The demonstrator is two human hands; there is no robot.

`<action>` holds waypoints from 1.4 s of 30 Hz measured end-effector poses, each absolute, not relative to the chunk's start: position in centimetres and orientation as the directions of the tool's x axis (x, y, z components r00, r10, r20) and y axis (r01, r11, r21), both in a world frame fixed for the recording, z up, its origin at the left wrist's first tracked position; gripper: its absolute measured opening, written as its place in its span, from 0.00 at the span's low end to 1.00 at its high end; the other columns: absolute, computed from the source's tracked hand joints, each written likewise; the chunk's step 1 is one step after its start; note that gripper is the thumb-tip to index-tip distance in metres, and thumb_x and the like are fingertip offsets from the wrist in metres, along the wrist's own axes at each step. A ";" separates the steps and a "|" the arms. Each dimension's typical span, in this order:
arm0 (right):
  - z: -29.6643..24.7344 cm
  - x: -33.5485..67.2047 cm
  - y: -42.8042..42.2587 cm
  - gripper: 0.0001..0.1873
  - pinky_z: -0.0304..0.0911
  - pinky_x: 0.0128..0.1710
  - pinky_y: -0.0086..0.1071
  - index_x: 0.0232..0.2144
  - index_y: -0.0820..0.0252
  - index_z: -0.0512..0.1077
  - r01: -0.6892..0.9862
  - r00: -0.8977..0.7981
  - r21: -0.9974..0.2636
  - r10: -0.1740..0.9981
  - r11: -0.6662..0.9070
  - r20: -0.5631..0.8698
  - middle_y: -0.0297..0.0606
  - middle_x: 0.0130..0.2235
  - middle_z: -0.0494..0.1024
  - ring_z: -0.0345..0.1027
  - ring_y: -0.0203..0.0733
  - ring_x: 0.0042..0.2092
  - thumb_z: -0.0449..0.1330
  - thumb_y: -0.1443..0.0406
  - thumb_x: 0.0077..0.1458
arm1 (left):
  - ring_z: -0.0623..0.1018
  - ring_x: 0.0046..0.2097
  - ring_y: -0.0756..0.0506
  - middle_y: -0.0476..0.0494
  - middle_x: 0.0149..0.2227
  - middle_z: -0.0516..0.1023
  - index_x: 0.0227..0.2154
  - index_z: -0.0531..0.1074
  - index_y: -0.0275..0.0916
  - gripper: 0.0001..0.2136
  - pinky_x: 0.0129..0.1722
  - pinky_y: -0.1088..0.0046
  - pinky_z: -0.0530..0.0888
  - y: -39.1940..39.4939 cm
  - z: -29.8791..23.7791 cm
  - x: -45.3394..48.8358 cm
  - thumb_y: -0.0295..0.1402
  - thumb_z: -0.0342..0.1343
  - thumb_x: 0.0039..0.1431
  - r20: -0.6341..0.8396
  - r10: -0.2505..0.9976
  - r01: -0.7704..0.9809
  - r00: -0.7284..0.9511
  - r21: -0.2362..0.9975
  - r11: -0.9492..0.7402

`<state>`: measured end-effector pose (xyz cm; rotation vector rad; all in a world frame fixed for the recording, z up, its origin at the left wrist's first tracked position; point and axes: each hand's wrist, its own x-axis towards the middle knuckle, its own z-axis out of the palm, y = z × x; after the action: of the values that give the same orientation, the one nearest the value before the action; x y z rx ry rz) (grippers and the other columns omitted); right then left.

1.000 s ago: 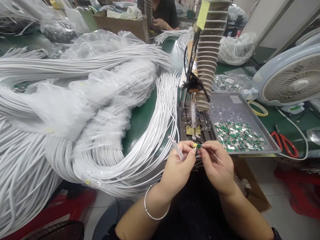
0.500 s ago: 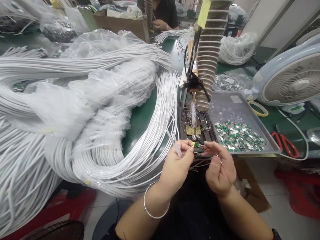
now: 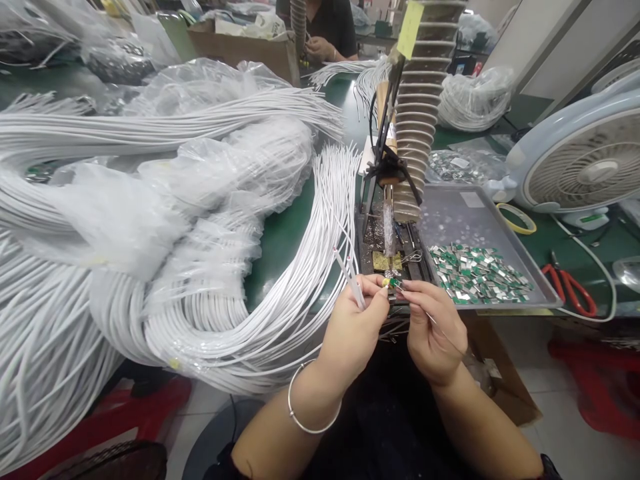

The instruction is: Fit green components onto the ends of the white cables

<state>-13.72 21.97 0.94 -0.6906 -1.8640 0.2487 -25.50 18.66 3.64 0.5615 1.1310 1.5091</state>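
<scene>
Close to the soldering iron, my left hand [image 3: 354, 327] is closed around a few white cables [image 3: 351, 280], whose ends stick up past the thumb. A small green circuit board [image 3: 395, 283] sits at its fingertips, with a bit of yellow beside it. From the right, my right hand [image 3: 436, 328] is closed in a pinch, fingertips at the board's right end. Thin solder wire [image 3: 434, 322] runs through its fingers toward the wrist. Just above both hands, the soldering iron [image 3: 389, 220] hangs tip down in its stand. Whether the right fingertips also grip the board, I cannot tell.
Large bundles of white cables [image 3: 210, 333] fill the left side, partly in plastic bags. A grey tray [image 3: 480, 207] of small green and silver boards stands right, near red-handled pliers [image 3: 570, 287] and a fan [image 3: 595, 160]. A ribbed hose [image 3: 425, 100] hangs over the iron. Someone sits opposite.
My right hand has moved slightly left, and its fingers have closed in to the circuit board. The left hand and the cables have barely shifted.
</scene>
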 end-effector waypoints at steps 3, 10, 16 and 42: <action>1.1 -14.0 22.2 0.13 0.71 0.40 0.39 0.40 0.59 0.71 0.369 -0.244 -0.451 0.553 0.813 0.797 0.42 0.39 0.76 0.72 0.42 0.42 0.54 0.75 0.54 | 0.70 0.36 0.53 0.48 0.36 0.70 0.22 0.64 0.37 0.07 0.34 0.79 0.65 18.9 3.8 -25.6 0.25 0.53 0.53 -0.228 0.933 -0.481 -0.279 0.874 0.070; 1.4 -14.4 22.7 0.14 0.70 0.40 0.40 0.40 0.60 0.72 0.377 -0.246 -0.431 0.538 0.819 0.806 0.43 0.40 0.75 0.72 0.43 0.42 0.54 0.76 0.53 | 0.70 0.34 0.54 0.49 0.35 0.69 0.21 0.64 0.37 0.07 0.31 0.79 0.64 19.3 4.3 -25.6 0.25 0.53 0.51 -0.232 0.922 -0.470 -0.309 0.880 0.064; 1.5 -14.5 22.8 0.13 0.70 0.40 0.40 0.40 0.59 0.71 0.389 -0.249 -0.420 0.532 0.820 0.809 0.43 0.39 0.75 0.72 0.43 0.41 0.54 0.75 0.53 | 0.68 0.31 0.55 0.48 0.36 0.70 0.21 0.64 0.37 0.06 0.26 0.78 0.61 19.5 4.3 -25.6 0.25 0.53 0.50 -0.230 0.917 -0.454 -0.325 0.889 0.062; 2.0 -14.7 22.7 0.14 0.71 0.40 0.40 0.40 0.58 0.72 0.401 -0.242 -0.418 0.535 0.815 0.809 0.42 0.40 0.75 0.71 0.43 0.41 0.54 0.75 0.54 | 0.64 0.25 0.57 0.49 0.36 0.70 0.21 0.65 0.36 0.06 0.23 0.79 0.60 19.4 4.7 -25.8 0.26 0.53 0.52 -0.193 0.929 -0.432 -0.317 0.901 0.040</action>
<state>-14.69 22.72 1.97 -0.7087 -1.8690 0.1475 -25.81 19.44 4.67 0.6036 1.1761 1.5419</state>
